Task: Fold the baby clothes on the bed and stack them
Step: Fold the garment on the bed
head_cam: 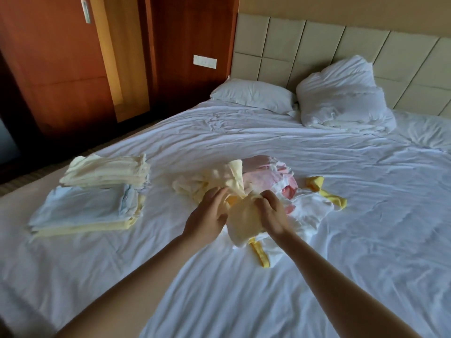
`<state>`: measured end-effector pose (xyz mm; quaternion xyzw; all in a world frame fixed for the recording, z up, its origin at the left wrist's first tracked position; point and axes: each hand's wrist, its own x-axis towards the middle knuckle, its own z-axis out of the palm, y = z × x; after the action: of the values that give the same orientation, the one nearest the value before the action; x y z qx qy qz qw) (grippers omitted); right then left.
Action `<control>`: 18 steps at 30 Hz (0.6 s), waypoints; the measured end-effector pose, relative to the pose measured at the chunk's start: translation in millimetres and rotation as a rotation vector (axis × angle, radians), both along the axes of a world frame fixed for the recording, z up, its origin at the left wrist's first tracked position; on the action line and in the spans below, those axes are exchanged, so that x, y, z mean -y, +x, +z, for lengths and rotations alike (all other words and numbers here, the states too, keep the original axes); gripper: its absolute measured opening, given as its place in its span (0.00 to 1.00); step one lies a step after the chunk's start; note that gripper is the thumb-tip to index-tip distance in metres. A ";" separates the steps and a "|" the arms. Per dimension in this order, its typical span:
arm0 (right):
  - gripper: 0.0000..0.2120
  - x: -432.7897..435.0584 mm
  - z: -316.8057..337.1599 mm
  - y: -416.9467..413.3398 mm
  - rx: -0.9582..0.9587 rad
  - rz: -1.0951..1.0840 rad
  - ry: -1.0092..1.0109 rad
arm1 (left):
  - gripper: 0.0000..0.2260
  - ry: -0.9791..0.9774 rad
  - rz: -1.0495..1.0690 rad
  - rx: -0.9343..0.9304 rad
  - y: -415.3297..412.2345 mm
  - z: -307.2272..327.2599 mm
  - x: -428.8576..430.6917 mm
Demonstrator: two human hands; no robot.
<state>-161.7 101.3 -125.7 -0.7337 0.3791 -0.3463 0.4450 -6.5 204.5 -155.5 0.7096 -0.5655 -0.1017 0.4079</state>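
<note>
Plainly, the pale yellow garment [240, 215] was a blurred bunch, and what kind of piece it was could not be made out. It hid much of the heap of unfolded clothes [268, 176] behind and beneath it, where only pink, white and yellow-trimmed edges showed. Both forearms reached forward over the bed [244, 289], and the left elbow was cut off at the bottom edge. The left hand [210, 213] gripped the garment's left side with curled fingers, while the right hand [274, 211] pinched its upper right part, knuckles up. The garment was held just above the heap at mid-bed. Two folded stacks [83, 211] lay well apart to the left.
</note>
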 end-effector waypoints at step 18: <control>0.12 -143.7 -41.0 -153.8 -0.627 0.248 0.159 | 0.14 0.349 -0.088 0.284 -129.7 -51.2 -153.4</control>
<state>-315.6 245.0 -166.7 -0.8078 0.4312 -0.0168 0.4015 -136.1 357.9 -206.7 0.7512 -0.6214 -0.1147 0.1906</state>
